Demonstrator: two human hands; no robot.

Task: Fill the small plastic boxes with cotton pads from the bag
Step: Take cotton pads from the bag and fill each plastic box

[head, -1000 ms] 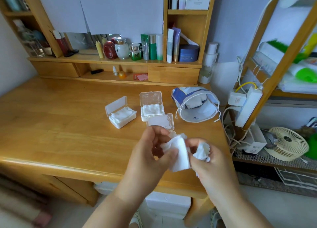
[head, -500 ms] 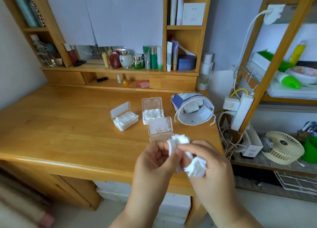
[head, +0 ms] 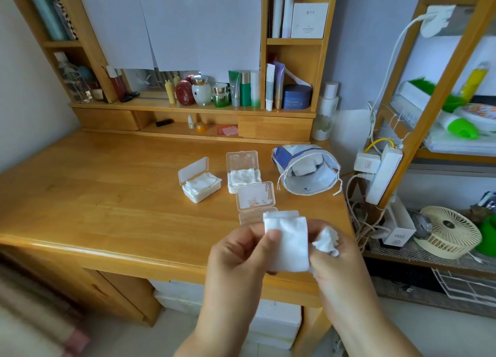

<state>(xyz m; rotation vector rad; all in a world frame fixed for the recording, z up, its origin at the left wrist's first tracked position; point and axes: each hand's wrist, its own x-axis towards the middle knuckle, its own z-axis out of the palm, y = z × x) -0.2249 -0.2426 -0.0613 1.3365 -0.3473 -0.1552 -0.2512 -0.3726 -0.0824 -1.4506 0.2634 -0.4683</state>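
Observation:
My left hand (head: 239,257) and my right hand (head: 338,265) together pinch a flat square stack of white cotton pads (head: 288,245) above the desk's near edge. My right hand also holds a crumpled wad of pads (head: 326,241). Three small clear plastic boxes stand open on the desk. The left box (head: 200,181) and the middle box (head: 243,175) are full of pads. The nearest box (head: 255,198) shows its raised lid; its base is mostly hidden behind the pads. The blue-and-white drawstring bag (head: 307,173) lies open to the right with pads inside.
The wooden desk (head: 94,195) ends in a rounded front edge near my hands. Cosmetics bottles (head: 241,92) line the shelf at the back. To the right stand a power strip (head: 383,174) with cables, a wooden rack and a small fan (head: 448,232).
The pads were bunched between my hands; now they are spread flat as a square stack facing me. The camera view has tilted up and come slightly closer.

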